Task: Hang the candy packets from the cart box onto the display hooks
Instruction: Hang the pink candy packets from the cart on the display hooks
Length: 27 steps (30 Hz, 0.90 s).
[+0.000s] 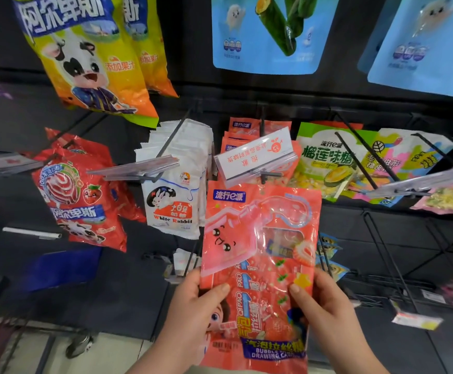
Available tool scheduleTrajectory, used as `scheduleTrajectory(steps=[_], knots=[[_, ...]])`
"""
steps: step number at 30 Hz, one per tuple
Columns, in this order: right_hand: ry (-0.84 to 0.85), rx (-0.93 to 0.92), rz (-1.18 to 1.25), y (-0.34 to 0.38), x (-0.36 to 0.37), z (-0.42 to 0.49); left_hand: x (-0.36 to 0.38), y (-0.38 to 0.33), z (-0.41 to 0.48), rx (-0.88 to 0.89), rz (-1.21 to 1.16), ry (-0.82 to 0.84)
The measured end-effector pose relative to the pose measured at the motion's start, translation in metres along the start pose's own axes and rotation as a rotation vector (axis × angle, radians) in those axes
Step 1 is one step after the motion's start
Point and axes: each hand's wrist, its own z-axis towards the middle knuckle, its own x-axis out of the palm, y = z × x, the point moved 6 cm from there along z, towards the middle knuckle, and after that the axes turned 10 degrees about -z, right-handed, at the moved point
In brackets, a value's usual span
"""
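While matching pink packets (pixel 242 130) already hang on the hook (pixel 263 147), both hands — left hand (pixel 193 306), right hand (pixel 325 303) — grip a candy packet (pixel 257 252) just below it, apparently unhung; cart box unseen.

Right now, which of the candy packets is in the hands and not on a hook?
The salmon-pink bubble drawing candy packet, gripped by left hand and right hand; all others hang on hooks.

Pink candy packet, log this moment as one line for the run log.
stage: aligning | held: pink candy packet, upright | left hand: grip on lower left edge | right hand: grip on lower right edge | target: hook with matching packets, above
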Motion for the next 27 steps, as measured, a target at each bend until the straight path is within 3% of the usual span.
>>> scheduleTrajectory(steps=[27], knots=[[-0.022,0.017,0.062,0.012,0.002,0.016,0.010,-0.006,0.023,-0.017,0.039,0.028]])
